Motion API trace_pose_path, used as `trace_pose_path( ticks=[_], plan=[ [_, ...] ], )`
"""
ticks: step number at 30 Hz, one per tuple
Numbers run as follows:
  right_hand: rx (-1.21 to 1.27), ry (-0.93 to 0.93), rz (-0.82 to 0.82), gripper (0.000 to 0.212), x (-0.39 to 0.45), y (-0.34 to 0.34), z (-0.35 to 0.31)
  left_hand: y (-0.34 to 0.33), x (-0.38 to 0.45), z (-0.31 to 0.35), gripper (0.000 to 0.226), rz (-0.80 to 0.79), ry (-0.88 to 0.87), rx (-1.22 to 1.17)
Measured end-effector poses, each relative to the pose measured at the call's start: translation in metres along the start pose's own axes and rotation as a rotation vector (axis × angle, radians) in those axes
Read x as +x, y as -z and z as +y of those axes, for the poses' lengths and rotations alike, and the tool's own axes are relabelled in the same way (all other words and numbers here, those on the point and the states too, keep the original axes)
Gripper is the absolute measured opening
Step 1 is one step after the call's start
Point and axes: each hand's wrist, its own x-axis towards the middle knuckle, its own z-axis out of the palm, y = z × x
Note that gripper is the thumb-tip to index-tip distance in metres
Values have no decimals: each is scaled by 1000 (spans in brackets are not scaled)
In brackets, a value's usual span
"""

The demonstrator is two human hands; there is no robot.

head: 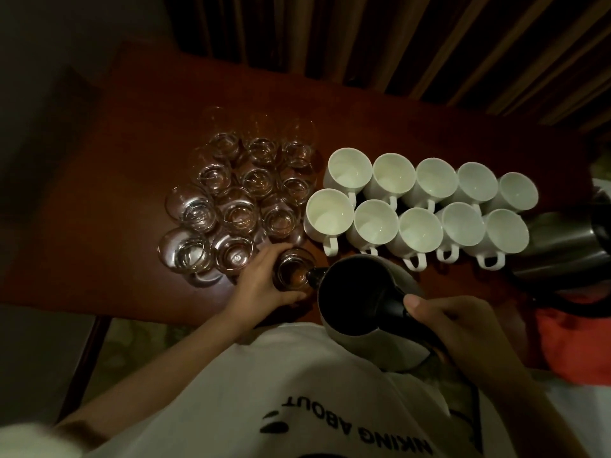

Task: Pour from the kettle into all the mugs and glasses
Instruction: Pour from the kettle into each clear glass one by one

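Bare table point(99, 200) left of packed glasses point(238, 206); mugs point(420, 206) crowding right.

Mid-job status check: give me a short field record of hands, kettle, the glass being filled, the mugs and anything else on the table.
left hand: left hand grips the clear glass tumbler at the near table edge
right hand: right hand grips the black handle of the steel kettle
kettle: tilted, spout at the tumbler's rim
other glasses: cluster of clear glasses, left of the mugs
mugs: ten white ceramic mugs in two rows, insides look empty
other: second steel jug at right
surface: dark red-brown wooden table
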Motion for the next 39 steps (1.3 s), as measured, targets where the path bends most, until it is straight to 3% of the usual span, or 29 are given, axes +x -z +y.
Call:
trace_pose_path(
  ticks=[10, 24, 39],
  plan=[
    [-119, -1, -27, 72, 5, -3, -9, -1, 1, -3, 83, 3, -10, -33],
    [-213, -45, -53, 60, 7, -2, -20, -1, 4, -7, 86, -10, 4, -11],
    [-252, -23, -34, 66, 7, -3, -17, 0, 5, -7, 86, -18, 14, -10]
  ],
)
